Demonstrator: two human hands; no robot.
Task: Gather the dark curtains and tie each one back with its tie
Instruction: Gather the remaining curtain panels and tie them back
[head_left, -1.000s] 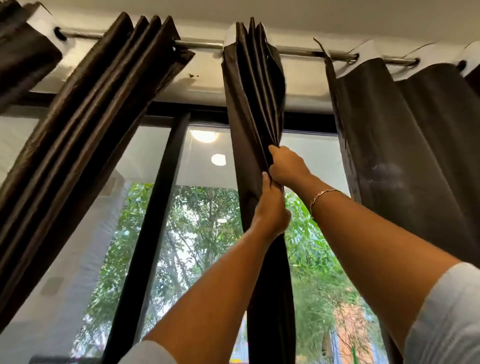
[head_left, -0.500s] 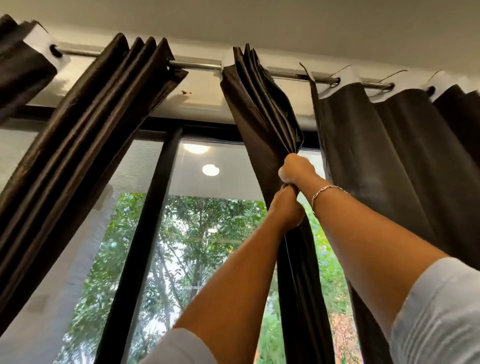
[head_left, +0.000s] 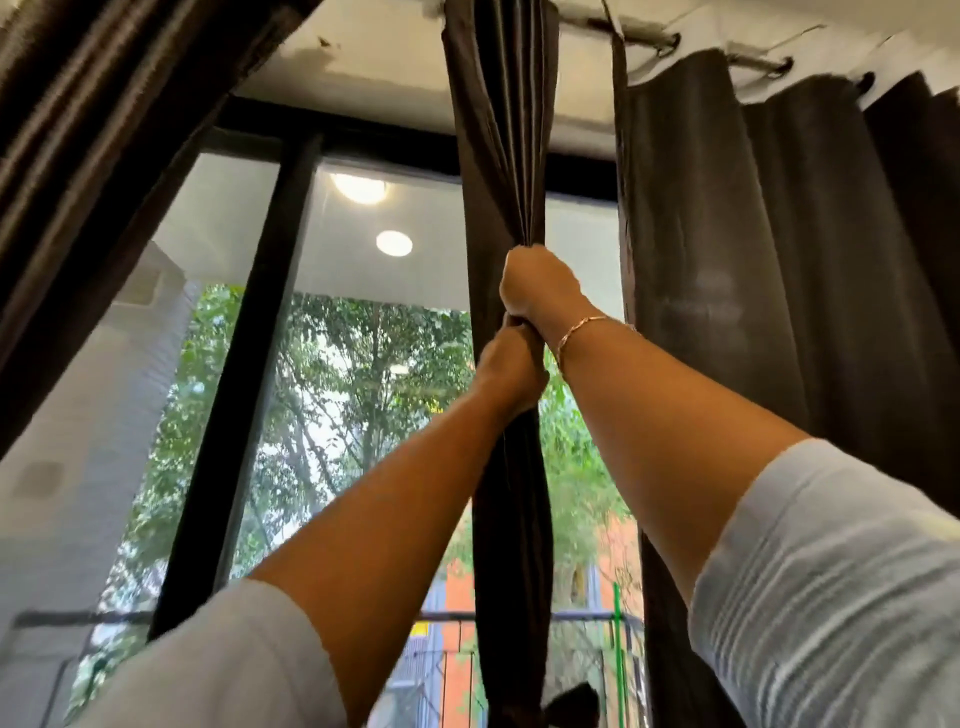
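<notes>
At the window's centre, our right hand (head_left: 540, 286) and left hand (head_left: 511, 369) clench the dark brown pleated fabric curtain (head_left: 498, 156): gathered, no tie visible. The loose dark curtain (head_left: 753, 260) alongside awaits us.

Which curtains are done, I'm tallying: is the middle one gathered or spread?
Gathered: the middle curtain is bunched into a narrow column, the right grip holding it just above the left grip.
</notes>
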